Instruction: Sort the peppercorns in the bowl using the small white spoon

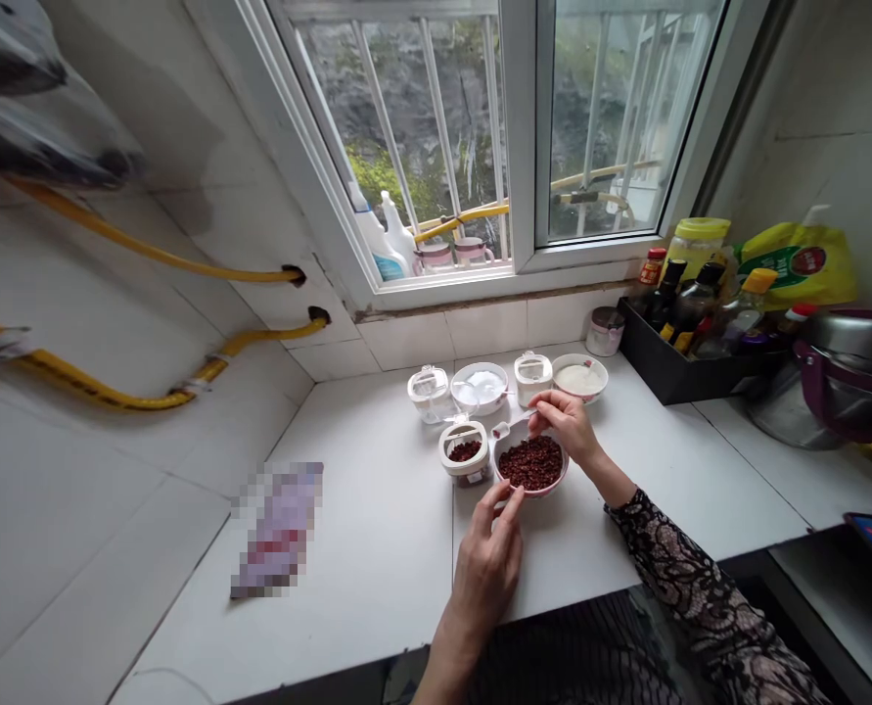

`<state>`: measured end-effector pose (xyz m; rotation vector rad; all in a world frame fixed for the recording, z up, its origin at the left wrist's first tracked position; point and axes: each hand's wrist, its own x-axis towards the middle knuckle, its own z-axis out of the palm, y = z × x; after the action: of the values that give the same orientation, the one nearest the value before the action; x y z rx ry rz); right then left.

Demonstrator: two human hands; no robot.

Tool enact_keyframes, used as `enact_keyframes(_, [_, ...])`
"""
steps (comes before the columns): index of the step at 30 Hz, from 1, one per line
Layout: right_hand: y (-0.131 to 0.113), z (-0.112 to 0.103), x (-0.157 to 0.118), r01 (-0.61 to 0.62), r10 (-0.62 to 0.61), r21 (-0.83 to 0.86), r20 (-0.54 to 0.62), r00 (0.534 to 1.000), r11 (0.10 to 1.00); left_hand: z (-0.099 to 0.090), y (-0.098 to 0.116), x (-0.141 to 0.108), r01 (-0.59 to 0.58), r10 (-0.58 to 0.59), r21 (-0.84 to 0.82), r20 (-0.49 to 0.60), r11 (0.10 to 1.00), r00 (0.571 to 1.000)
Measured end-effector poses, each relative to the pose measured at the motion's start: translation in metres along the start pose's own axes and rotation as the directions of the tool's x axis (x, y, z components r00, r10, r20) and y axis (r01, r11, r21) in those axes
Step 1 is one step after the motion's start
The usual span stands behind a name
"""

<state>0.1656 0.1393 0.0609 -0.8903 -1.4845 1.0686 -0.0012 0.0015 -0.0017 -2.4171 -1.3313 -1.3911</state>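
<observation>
The right hand [566,423] holds a small white scoop [504,429] in a narrow pinch, its head jutting left of the fingers. Just below that pinch lies the bowl [547,491] of dark red grains [529,462]; the left hand [490,553] touches its near rim, though whether it grips I cannot tell.

The right arm wears a patterned sleeve [707,587] — black, lace-like scrolls and leafy shapes over pale pinkish-beige patches — with a narrow black cuff [621,502] ending partway up the forearm. The left forearm [454,627] is bare as far as the near edge. Both hands are bare, slim-fingered. Near the middle shows a dark garment [597,656], seemingly black with fine paler stripes — shadow blurs its detail.
</observation>
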Motion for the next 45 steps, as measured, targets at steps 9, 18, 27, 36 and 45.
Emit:
enact_keyframes(9, [-0.011, 0.029, -0.021, 0.310, -0.290, -0.136, 0.147, 0.946, 0.941, 0.001, 0.000, 0.000, 0.004, -0.004, 0.007, -0.003, 1.000, 1.000])
enact_keyframes(18, [-0.011, -0.001, -0.013, 0.230, -0.241, -0.380, 0.020, 0.970, 0.896, -0.001, -0.001, -0.001, 0.015, -0.015, 0.019, 0.020, 1.000, 1.000])
enact_keyframes(27, [-0.009, 0.005, -0.014, 0.070, -0.037, -0.345, 0.101, 0.994, 0.936, -0.001, -0.001, -0.001, 0.015, -0.015, 0.021, 0.015, 1.000, 1.000])
enact_keyframes(36, [-0.006, -0.004, -0.008, -0.040, 0.053, -0.252, 0.045, 0.998, 0.967, -0.002, -0.001, -0.001, 0.005, -0.005, 0.009, 0.022, 1.000, 1.000])
enact_keyframes(45, [-0.009, 0.002, -0.012, -0.020, 0.056, -0.266, 0.131, 0.990, 0.964, -0.001, -0.001, 0.000, 0.001, -0.001, 0.011, 0.009, 1.000, 1.000])
